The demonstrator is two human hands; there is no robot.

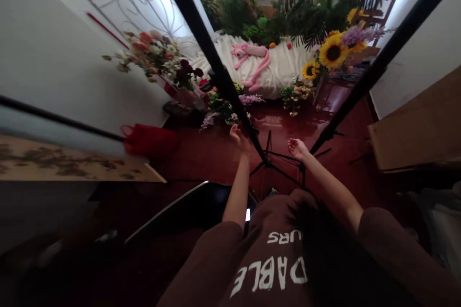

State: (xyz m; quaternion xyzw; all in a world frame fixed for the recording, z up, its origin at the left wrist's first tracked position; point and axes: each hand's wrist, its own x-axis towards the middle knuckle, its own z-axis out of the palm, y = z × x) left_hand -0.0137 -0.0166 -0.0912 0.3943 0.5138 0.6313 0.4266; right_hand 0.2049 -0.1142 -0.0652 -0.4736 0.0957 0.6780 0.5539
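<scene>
My left hand (240, 139) is raised beside the lower part of a black stand pole (230, 88), with its fingers apart and nothing seen in them. Over the red floor, my right hand (297, 149) is turned partly palm up near the foot of another black pole (345, 100). Its fingers are loosely curled but apart, and no object shows in them. Beyond both hands, a pink plush toy (252, 57) lies on a white draped cloth (284, 74).
Flowers (154, 55) stand at the left and sunflowers (332, 52) at the right. A red bag (151, 140) hangs near the left wall. Tripod legs (279, 168) spread over the floor (201, 153). A cardboard box (418, 124) is at the right.
</scene>
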